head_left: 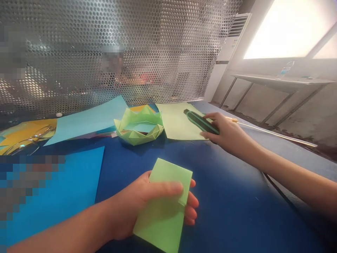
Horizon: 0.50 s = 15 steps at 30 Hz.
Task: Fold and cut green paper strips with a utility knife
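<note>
Right hand (226, 131) grips utility knife (201, 122) over pale sheet (176, 123), left hand (147, 203) pinches folded green paper (165, 203) w/ thumb; risk: blade, if out, nicks sheet or table (237, 196).

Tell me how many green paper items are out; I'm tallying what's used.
3: a folded green paper in the left hand, a green origami box mid-table, a flat pale green sheet under the cutter. More may be hidden.
</note>
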### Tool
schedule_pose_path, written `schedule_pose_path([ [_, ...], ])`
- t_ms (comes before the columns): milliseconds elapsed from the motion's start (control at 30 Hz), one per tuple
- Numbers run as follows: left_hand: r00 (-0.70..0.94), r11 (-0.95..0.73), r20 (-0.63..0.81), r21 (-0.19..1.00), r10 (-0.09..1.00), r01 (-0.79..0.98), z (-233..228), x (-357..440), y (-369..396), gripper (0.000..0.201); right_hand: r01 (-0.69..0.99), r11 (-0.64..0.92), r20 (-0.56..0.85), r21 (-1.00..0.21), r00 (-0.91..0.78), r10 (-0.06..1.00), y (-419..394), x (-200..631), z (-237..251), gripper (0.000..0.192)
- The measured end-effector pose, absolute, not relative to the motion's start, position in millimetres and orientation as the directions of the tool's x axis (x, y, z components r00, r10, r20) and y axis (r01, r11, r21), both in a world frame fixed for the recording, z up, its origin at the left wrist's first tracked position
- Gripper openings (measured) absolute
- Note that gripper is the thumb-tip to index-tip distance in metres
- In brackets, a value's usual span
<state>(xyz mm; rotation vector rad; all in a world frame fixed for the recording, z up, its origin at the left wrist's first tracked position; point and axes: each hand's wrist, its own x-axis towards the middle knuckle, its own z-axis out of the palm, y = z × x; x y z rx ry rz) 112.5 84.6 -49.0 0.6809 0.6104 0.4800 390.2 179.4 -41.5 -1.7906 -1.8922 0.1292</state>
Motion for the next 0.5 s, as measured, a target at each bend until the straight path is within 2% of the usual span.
schedule_pose_path([
  [133, 0.672, 0.668, -0.372, 0.701, 0.640, -0.250, -48.5, 113.6, 82.9, 0.023, 0.714, 0.110, 0.190, -0.692, 0.033, 0.981, 171.5, 376.2, -34.0, 0.061],
  [233, 0.633, 0.648, -0.359, 0.698, 0.686, -0.306, -47.3, 114.9, 81.7, 0.019, 0.520, 0.019, 0.016, -0.854, -0.010, 1.000, 167.1, 368.9, -32.5, 0.054],
  [367, 0.554, 0.603, -0.349, 0.702, 0.756, -0.380, -45.0, 116.3, 83.3, 0.012, 0.316, -0.076, -0.114, -0.946, -0.102, 0.988, 162.2, 362.0, -27.5, 0.035],
  [500, 0.486, 0.582, -0.370, 0.699, 0.792, -0.416, -43.5, 116.7, 85.0, 0.012, 0.192, -0.111, -0.143, -0.975, -0.161, 0.977, 159.0, 359.0, -23.8, 0.033],
])
